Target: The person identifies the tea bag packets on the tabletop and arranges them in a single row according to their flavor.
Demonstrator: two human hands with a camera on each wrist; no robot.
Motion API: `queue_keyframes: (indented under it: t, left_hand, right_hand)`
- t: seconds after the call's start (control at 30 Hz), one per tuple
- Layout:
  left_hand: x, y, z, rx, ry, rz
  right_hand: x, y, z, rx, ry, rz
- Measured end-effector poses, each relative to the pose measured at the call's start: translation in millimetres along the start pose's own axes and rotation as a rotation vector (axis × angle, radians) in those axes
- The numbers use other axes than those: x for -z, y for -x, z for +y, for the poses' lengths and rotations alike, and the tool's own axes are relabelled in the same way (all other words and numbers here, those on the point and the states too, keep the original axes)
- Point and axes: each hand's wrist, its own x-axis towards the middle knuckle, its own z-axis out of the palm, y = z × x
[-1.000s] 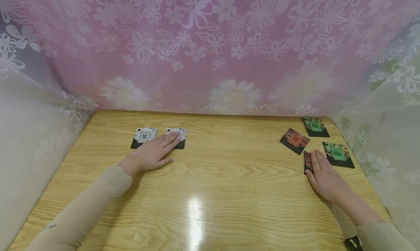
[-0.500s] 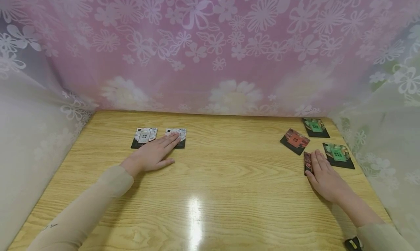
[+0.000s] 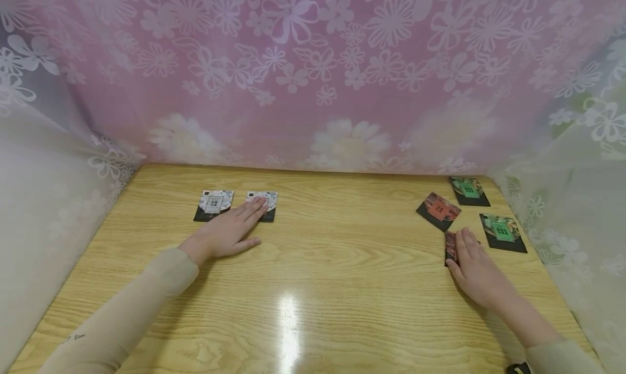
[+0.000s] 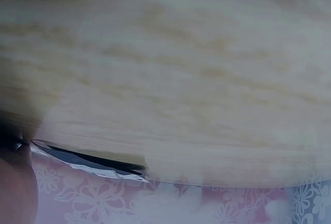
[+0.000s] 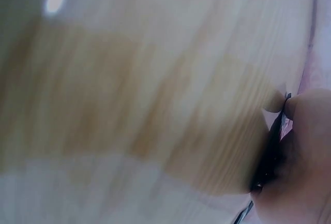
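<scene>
Several flat square packets lie on the wooden table. My left hand rests with straight fingers on a white-and-black packet in the head view. A matching white-and-black packet sits just left of it, its lower corner behind the hand. At the right, my right hand lies flat over a dark red-and-black packet, hiding most of it. That packet's black edge shows under the hand in the right wrist view. Beyond it is a tilted red-and-black packet.
Two green-and-black packets, a nearer one and a farther one, lie near the table's right edge. Pink flowered cloth hangs behind the wooden table, with pale cloth at both sides. A small black object is partly visible near the right sleeve.
My right hand has slid slightly left and toward me, and the red packet under it has shifted the same way, away from the nearer green packet. My left hand stays in place.
</scene>
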Motion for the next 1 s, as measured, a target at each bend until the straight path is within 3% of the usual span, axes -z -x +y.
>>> queue_keyframes:
  t: [0.37,0.67,1.0]
  left_hand:
    - [5.1,-3.3,4.0,0.014,0.056,-0.006]
    - [0.9,-6.6,2.7,0.024,0.058,-0.032]
    - [3.7,-4.6,3.5,0.054,0.097,-0.026]
  right_hand:
    - [-5.6,-4,-27,0.0,0.029,0.01]
    - [-13.0,-7,-70,0.036,0.087,0.033]
    - [-19.2,-32,-108,0.138,0.102,0.092]
